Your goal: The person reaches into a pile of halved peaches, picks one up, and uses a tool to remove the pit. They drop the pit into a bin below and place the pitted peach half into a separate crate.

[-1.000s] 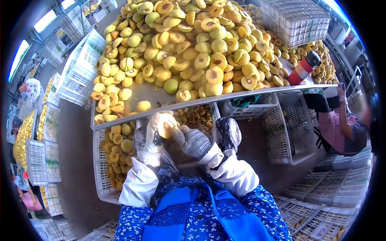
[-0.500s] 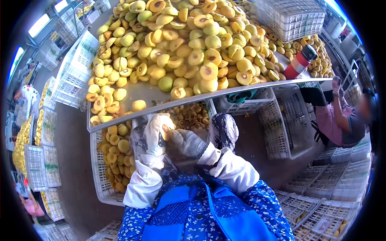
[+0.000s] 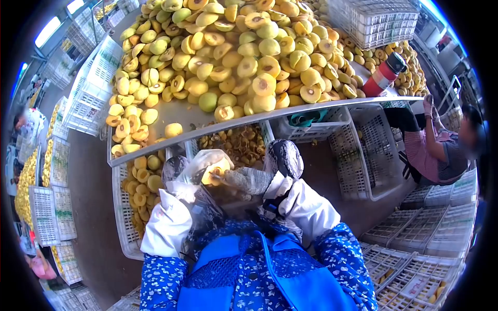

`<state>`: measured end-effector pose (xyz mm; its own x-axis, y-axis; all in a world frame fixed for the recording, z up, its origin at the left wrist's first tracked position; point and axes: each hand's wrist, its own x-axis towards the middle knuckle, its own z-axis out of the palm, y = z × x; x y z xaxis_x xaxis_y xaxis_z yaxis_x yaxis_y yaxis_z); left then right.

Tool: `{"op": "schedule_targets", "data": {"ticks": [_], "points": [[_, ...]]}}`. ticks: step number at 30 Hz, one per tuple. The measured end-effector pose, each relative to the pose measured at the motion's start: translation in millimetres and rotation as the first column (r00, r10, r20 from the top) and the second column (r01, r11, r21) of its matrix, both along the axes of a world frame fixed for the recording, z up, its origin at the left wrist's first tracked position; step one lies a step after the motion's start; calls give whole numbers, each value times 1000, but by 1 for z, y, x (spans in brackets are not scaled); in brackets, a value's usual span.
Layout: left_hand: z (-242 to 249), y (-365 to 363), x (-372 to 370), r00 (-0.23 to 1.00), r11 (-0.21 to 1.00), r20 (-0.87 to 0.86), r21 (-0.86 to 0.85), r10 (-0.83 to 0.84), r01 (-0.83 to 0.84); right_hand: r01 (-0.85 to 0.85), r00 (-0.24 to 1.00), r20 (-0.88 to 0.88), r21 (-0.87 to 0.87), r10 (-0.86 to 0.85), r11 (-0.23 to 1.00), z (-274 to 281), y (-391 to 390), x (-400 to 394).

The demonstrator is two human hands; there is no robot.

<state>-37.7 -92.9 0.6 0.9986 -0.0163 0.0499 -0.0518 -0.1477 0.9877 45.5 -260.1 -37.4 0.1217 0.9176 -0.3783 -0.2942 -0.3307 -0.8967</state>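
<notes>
My left hand, in a pale glove, is closed round a halved yellow fruit whose cut face shows. Against the fruit's right side is my right hand in a grey knitted glove, its fingers curled; a tool or anything else in them is too small to tell. Both hands are above my lap, just below the metal table edge. Beyond that edge lies a large pile of halved yellow fruit. A crate of darker pieces sits under the table, behind my hands.
Fruit halves fill a white crate at the lower left. A red bottle lies tilted on the table's right side, near a stacked crate. Empty crates stand under the table. Another person sits at the right.
My left hand has turned and opened out a little, so the fruit's cut face now shows. My right hand has shifted slightly right. The whole view has moved a little.
</notes>
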Motion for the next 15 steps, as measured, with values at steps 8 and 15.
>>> {"op": "schedule_targets", "data": {"ticks": [8, 15], "points": [[-4, -40, -5, 704, 544, -273, -474, 656, -692, 269, 148, -969, -151, -195, 951, -5, 11, -42], [4, -39, -11, 872, 867, -126, -111, 473, -487, -159, 754, -546, 390, 367, 907, -101, -7, 13]]}}
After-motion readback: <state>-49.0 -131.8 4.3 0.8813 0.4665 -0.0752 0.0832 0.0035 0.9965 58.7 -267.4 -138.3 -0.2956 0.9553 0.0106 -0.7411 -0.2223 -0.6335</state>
